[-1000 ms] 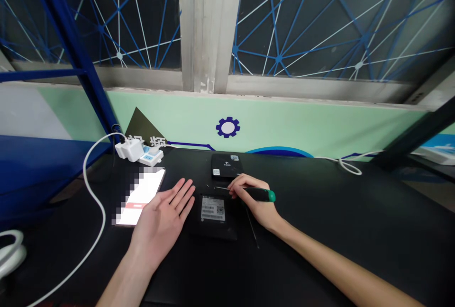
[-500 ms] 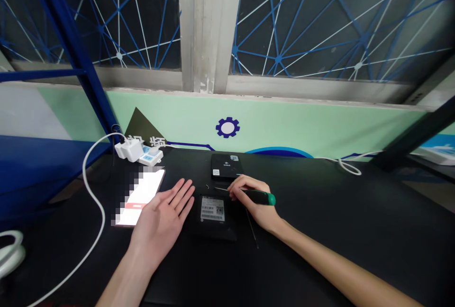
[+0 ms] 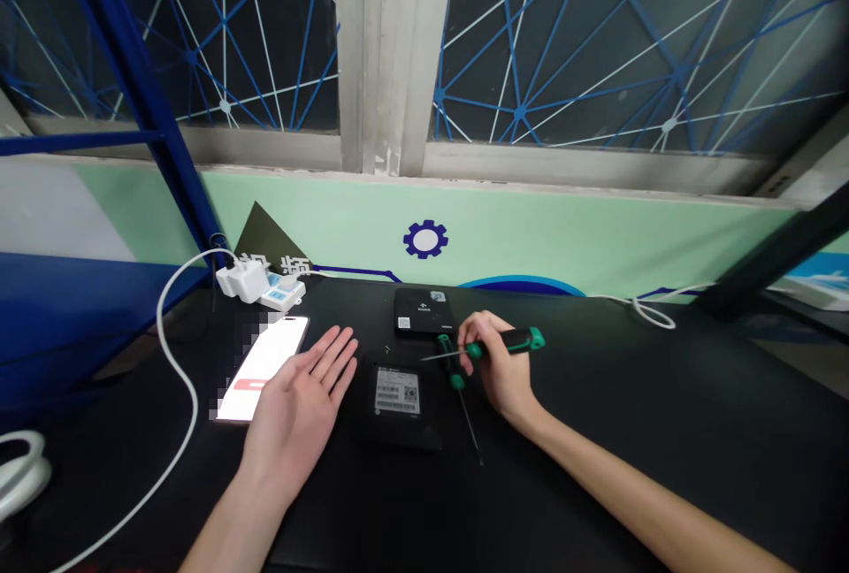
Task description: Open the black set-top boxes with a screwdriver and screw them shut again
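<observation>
My left hand (image 3: 298,405) rests flat on the black table with its fingers stretched out, between a lit phone (image 3: 262,367) and a black box (image 3: 399,401) that lies label side up. My right hand (image 3: 496,365) is closed round a green-and-black screwdriver (image 3: 514,341), its shaft pointing left above the box's far edge. A second screwdriver (image 3: 457,387) lies on the table just left of that hand, its thin shaft toward me. A smaller black box (image 3: 423,311) sits behind both.
A white charger and a power strip (image 3: 262,284) stand at the back left, with a white cable (image 3: 169,378) looping toward me. Another white cable (image 3: 646,308) lies at the back right. A blue frame post (image 3: 142,87) rises on the left.
My right hand has lifted and drawn back to the right with its screwdriver, uncovering the second screwdriver on the table. My left hand has hardly moved.
</observation>
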`<state>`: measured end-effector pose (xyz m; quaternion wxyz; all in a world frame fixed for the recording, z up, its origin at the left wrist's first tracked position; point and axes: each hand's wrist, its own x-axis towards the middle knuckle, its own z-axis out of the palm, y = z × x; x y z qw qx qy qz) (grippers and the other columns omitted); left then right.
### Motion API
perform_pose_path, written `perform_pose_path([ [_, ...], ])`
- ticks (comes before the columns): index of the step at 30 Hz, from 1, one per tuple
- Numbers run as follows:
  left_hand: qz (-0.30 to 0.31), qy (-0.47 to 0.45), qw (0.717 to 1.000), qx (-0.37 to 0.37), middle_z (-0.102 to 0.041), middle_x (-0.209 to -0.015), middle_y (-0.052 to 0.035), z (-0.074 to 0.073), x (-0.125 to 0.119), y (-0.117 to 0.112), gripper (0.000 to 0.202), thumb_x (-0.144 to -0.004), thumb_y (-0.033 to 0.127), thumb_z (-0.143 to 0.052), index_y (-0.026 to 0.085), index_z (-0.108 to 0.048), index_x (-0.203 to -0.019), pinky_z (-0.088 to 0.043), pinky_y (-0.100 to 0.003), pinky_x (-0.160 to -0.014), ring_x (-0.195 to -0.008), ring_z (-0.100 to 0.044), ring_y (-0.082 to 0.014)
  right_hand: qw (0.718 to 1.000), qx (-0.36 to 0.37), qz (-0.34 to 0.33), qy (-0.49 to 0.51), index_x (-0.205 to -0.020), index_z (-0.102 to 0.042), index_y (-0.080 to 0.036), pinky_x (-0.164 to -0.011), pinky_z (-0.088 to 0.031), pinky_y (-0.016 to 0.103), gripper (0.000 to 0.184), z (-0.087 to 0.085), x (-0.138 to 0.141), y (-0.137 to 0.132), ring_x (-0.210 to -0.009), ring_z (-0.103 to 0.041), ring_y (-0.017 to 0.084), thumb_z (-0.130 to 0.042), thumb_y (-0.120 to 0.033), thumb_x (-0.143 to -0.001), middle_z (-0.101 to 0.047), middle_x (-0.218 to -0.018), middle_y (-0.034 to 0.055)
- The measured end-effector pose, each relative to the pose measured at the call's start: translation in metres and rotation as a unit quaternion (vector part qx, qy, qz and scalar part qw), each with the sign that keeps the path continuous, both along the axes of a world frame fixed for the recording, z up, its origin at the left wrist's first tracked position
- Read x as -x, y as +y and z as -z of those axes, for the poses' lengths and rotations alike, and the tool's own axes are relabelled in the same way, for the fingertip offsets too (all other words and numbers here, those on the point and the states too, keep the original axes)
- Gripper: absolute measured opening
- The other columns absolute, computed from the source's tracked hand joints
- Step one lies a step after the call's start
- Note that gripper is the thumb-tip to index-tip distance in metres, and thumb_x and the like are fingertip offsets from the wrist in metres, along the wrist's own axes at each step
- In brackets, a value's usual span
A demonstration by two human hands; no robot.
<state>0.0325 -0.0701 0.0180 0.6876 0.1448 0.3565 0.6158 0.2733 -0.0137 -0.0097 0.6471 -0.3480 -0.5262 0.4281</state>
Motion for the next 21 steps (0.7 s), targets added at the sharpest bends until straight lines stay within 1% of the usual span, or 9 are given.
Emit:
perform_pose_path([
  [3, 0.014, 0.031, 0.999, -0.037, -0.061, -0.140, -0.0088, -0.006, -0.001, -0.003, 0.038, -0.096, 0.020, -0.049, 0.019, -0.062, -0.132, -0.045, -0.037, -0.112, -0.135, -0.052, -0.0258, 1.000, 0.011, -0.003, 0.026, -0.062, -0.048, -0.019, -0.034, -0.023, 0.020, 0.044, -0.003, -0.001, 0.002, -0.037, -0.036, 0.005, -0.061, -0.046, -0.093, -0.049, -0.057, -0.0040],
  [5, 0.014, 0.080, 0.994, -0.073, -0.061, -0.140, -0.0071, -0.011, -0.001, -0.006, 0.033, -0.097, 0.021, -0.050, 0.019, -0.067, -0.125, -0.042, -0.035, -0.113, -0.137, -0.048, -0.0258, 0.999, 0.022, 0.006, 0.024, -0.065, -0.046, -0.021, -0.033, -0.019, 0.020, 0.041, -0.004, -0.001, 0.003, -0.036, -0.032, 0.006, -0.061, -0.047, -0.093, -0.047, -0.051, -0.0057],
  [8, 0.016, 0.204, 0.973, -0.103, -0.064, -0.136, -0.0022, -0.015, -0.001, -0.009, 0.029, -0.091, 0.012, -0.059, 0.023, -0.072, -0.114, -0.037, -0.027, -0.114, -0.144, -0.039, -0.0233, 0.999, 0.024, 0.036, -0.006, -0.077, -0.047, -0.023, -0.036, -0.026, 0.018, 0.033, -0.003, -0.001, 0.003, -0.037, -0.034, 0.007, -0.063, -0.047, -0.093, -0.048, -0.045, -0.0080],
  [10, 0.040, 0.320, 0.939, -0.117, -0.065, -0.133, -0.0011, -0.013, -0.001, -0.009, 0.030, -0.084, 0.012, -0.067, 0.027, -0.073, -0.109, -0.039, -0.030, -0.113, -0.145, -0.035, -0.0268, 0.998, 0.023, 0.052, -0.028, -0.082, -0.048, -0.023, -0.040, -0.032, 0.018, 0.029, 0.000, 0.000, 0.003, -0.038, -0.036, 0.008, -0.063, -0.047, -0.093, -0.049, -0.043, -0.0088],
  [12, 0.061, 0.486, 0.860, -0.144, -0.063, -0.133, -0.0033, -0.006, -0.003, -0.007, 0.033, -0.081, 0.025, -0.074, 0.029, -0.071, -0.114, -0.043, -0.037, -0.109, -0.139, -0.043, -0.0330, 0.997, 0.036, 0.048, -0.039, -0.086, -0.049, -0.023, -0.039, -0.030, 0.018, 0.028, 0.001, 0.000, 0.004, -0.037, -0.035, 0.008, -0.058, -0.048, -0.095, -0.049, -0.043, -0.0089],
  [15, 0.076, 0.701, 0.685, -0.186, -0.060, -0.136, -0.0058, 0.012, -0.006, -0.002, 0.043, -0.090, 0.042, -0.060, 0.025, -0.060, -0.129, -0.045, -0.046, -0.106, -0.126, -0.055, -0.0314, 0.996, 0.054, 0.037, -0.054, -0.084, -0.049, -0.023, -0.037, -0.025, 0.020, 0.028, 0.001, -0.001, 0.005, -0.039, -0.033, 0.010, -0.053, -0.049, -0.096, -0.047, -0.046, -0.0079],
  [16, 0.074, 0.742, 0.639, -0.190, -0.059, -0.137, -0.0070, 0.017, -0.006, -0.001, 0.046, -0.092, 0.045, -0.055, 0.023, -0.057, -0.133, -0.046, -0.045, -0.105, -0.126, -0.055, -0.0302, 0.996, 0.052, 0.039, -0.064, -0.082, -0.050, -0.022, -0.038, -0.027, 0.020, 0.029, 0.000, -0.002, 0.005, -0.042, -0.034, 0.010, -0.053, -0.048, -0.095, -0.046, -0.049, -0.0074],
  [18, 0.076, 0.792, 0.574, -0.193, -0.058, -0.136, -0.0089, 0.025, -0.007, 0.001, 0.051, -0.092, 0.050, -0.053, 0.021, -0.055, -0.133, -0.048, -0.043, -0.102, -0.126, -0.054, -0.0296, 0.993, 0.046, 0.049, -0.100, -0.078, -0.052, -0.021, -0.043, -0.030, 0.022, 0.031, -0.002, -0.004, 0.007, -0.047, -0.035, 0.010, -0.057, -0.048, -0.092, -0.044, -0.053, -0.0065],
  [21, 0.081, 0.823, 0.529, -0.191, -0.060, -0.133, -0.0110, 0.029, -0.006, 0.003, 0.045, -0.090, 0.051, -0.056, 0.018, -0.061, -0.121, -0.048, -0.042, -0.101, -0.124, -0.056, -0.0299, 0.978, 0.057, 0.053, -0.195, -0.085, -0.058, -0.021, -0.047, -0.030, 0.024, 0.027, -0.004, -0.009, 0.011, -0.050, -0.035, 0.012, -0.060, -0.048, -0.088, -0.041, -0.056, -0.0068],
])
